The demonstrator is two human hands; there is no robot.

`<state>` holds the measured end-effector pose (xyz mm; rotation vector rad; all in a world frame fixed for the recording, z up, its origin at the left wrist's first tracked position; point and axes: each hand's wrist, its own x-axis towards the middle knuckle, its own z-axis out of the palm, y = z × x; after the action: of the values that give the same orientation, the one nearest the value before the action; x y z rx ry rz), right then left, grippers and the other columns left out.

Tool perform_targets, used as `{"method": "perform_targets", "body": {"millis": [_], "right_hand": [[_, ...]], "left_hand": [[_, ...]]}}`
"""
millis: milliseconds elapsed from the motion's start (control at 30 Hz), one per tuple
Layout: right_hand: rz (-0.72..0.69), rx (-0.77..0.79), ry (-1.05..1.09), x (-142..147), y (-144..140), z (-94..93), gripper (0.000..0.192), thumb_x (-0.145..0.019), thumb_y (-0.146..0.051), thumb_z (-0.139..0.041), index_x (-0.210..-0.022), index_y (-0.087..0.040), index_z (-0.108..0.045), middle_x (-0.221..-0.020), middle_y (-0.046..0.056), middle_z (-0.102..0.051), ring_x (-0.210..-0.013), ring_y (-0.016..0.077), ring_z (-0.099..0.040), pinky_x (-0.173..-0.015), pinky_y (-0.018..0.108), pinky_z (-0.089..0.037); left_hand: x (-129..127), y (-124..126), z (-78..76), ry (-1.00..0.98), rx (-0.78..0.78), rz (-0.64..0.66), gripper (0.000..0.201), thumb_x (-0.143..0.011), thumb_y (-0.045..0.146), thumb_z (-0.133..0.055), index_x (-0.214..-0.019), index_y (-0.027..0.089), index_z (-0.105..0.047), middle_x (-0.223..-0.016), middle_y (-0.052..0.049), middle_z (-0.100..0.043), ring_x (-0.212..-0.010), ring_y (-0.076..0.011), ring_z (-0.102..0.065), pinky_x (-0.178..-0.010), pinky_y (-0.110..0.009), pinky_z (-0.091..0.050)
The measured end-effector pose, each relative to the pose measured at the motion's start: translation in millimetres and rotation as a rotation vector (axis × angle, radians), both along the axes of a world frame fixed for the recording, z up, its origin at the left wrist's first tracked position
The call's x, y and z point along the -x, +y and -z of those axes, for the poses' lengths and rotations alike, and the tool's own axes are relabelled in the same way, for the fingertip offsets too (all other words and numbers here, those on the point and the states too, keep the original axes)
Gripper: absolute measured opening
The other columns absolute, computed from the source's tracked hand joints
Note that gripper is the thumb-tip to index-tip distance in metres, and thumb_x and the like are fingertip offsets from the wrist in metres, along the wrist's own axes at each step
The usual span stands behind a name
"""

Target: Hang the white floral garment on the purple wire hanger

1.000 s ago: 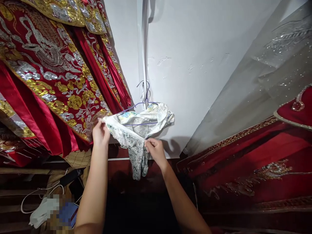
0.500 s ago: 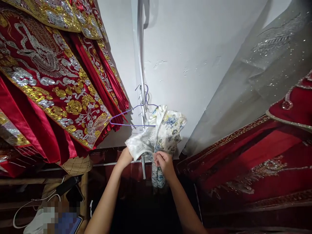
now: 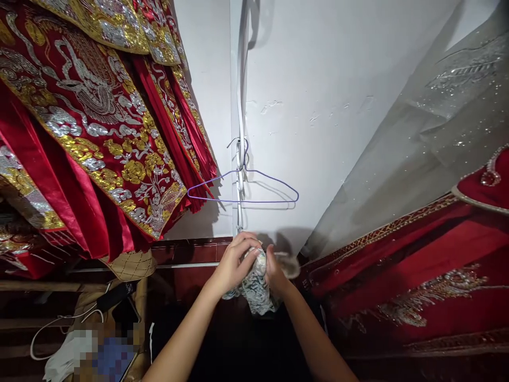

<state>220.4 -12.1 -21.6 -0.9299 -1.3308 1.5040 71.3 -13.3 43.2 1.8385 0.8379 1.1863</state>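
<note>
A floral garment (image 3: 257,292) in white, blue and green is bunched up between my two hands, low in the middle of the view. My left hand (image 3: 237,262) wraps its fingers round the bunched cloth from the left. On the other side my right hand (image 3: 275,271) grips the same cloth, thumb pointing up. Pale cloth sticks out to the right behind that hand. Above both hands, a bare purple wire hanger (image 3: 243,185) hangs from a white strap (image 3: 240,106) against the wall. The garment's full shape is hidden by its folds and my fingers.
Red costumes with gold and silver embroidery (image 3: 99,106) hang at the left. Sheer sparkly fabric (image 3: 429,132) and a beaded red garment (image 3: 417,265) hang at the right. A wooden stand (image 3: 141,297) at lower left bears a white cable (image 3: 59,321) and blurred items.
The floral garment has come off the hanger and is now gathered lower down. My left hand moved right to meet my right hand on the cloth. The view shifted slightly.
</note>
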Motion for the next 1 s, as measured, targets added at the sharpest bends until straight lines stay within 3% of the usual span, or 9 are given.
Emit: {"method": "perform_targets", "body": {"millis": [100,200,267,367,467,567,700,833,1000], "right_hand": [[-0.248,0.025,-0.052,-5,-3,-19.0,0.053,-0.085,-0.065,-0.055,-0.115,-0.023,-0.064,-0.097,0.008,-0.068,-0.097,0.0259,-0.063,-0.086,0.039,-0.05],[-0.373,-0.174,-0.316,-22,11,-51.7,0.025,-0.072,-0.03,-0.076,-0.093,-0.019,-0.067,-0.082,0.002,-0.067,-0.076,0.02,-0.062,-0.07,0.03,-0.049],[-0.195,-0.36,-0.422,-33,32,-73.9,0.016,-0.071,-0.017,-0.067,-0.087,-0.02,-0.067,-0.074,-0.001,-0.064,-0.067,0.0158,-0.058,-0.064,0.026,-0.046],[0.14,-0.445,-0.407,-34,76,-90.6,0.046,-0.073,-0.013,-0.058,-0.117,-0.024,-0.063,-0.068,-0.004,-0.06,-0.058,0.0138,-0.052,-0.061,0.025,-0.045],[0.209,-0.417,-0.362,-18,113,-79.2,0.06,-0.08,-0.022,-0.055,-0.14,-0.025,-0.051,-0.09,0.002,-0.07,-0.078,0.019,-0.063,-0.077,0.03,-0.05],[0.213,-0.395,-0.338,-2,125,-51.7,0.052,-0.086,-0.03,-0.05,-0.138,-0.023,-0.055,-0.115,0.007,-0.069,-0.11,0.0236,-0.061,-0.097,0.035,-0.045],[0.276,-0.423,-0.39,-12,108,-26.1,0.047,-0.082,-0.021,-0.047,-0.126,-0.023,-0.063,-0.104,0.004,-0.072,-0.098,0.022,-0.064,-0.09,0.031,-0.047],[0.309,-0.523,-0.488,-40,88,-32.6,0.037,-0.075,-0.018,-0.049,-0.106,-0.021,-0.07,-0.084,0.001,-0.071,-0.077,0.0192,-0.062,-0.071,0.026,-0.046],[0.348,-0.541,-0.503,-64,81,-62.6,0.026,-0.07,-0.019,-0.053,-0.089,-0.018,-0.071,-0.079,0.002,-0.07,-0.075,0.0199,-0.06,-0.064,0.025,-0.042]], "left_hand": [[12,-1,6.0,0.045,0.045,-0.03,0.031,-0.099,0.044,-0.043,-0.109,0.021,-0.061,-0.128,-0.011,-0.055,-0.123,-0.0236,-0.051,-0.109,-0.038,-0.036],[32,-5,23.8,0.197,0.201,0.158,0.04,-0.101,0.047,-0.033,-0.118,0.02,-0.058,-0.113,-0.008,-0.064,-0.105,-0.022,-0.059,-0.099,-0.037,-0.044],[47,-11,34.8,0.337,0.236,0.243,0.039,-0.097,0.049,-0.044,-0.113,0.019,-0.062,-0.105,-0.006,-0.068,-0.097,-0.0225,-0.061,-0.093,-0.034,-0.047],[68,-19,37.5,0.465,0.203,0.126,0.033,-0.092,0.045,-0.055,-0.106,0.017,-0.065,-0.102,-0.006,-0.069,-0.091,-0.0229,-0.061,-0.086,-0.032,-0.048],[88,-23,21.7,0.524,0.136,-0.045,0.031,-0.096,0.04,-0.045,-0.105,0.017,-0.064,-0.098,-0.006,-0.069,-0.089,-0.0222,-0.06,-0.085,-0.031,-0.047],[109,-23,1.5,0.63,0.072,-0.119,0.029,-0.096,0.035,-0.04,-0.094,0.018,-0.063,-0.084,-0.004,-0.066,-0.077,-0.0194,-0.058,-0.076,-0.028,-0.045],[137,-19,-9.1,0.755,0.058,-0.144,0.032,-0.095,0.038,-0.04,-0.083,0.02,-0.062,-0.075,-0.003,-0.065,-0.069,-0.0193,-0.058,-0.071,-0.028,-0.043],[154,-8,-7.2,0.856,0.117,-0.111,0.022,-0.086,0.039,-0.055,-0.083,0.022,-0.069,-0.078,-0.005,-0.071,-0.08,-0.0247,-0.065,-0.079,-0.031,-0.048],[155,17,-23.7,0.971,-0.072,-0.24,0.027,-0.088,0.028,-0.049,-0.103,0.02,-0.07,-0.128,-0.013,-0.065,-0.125,-0.0305,-0.056,-0.108,-0.043,-0.042]]}}
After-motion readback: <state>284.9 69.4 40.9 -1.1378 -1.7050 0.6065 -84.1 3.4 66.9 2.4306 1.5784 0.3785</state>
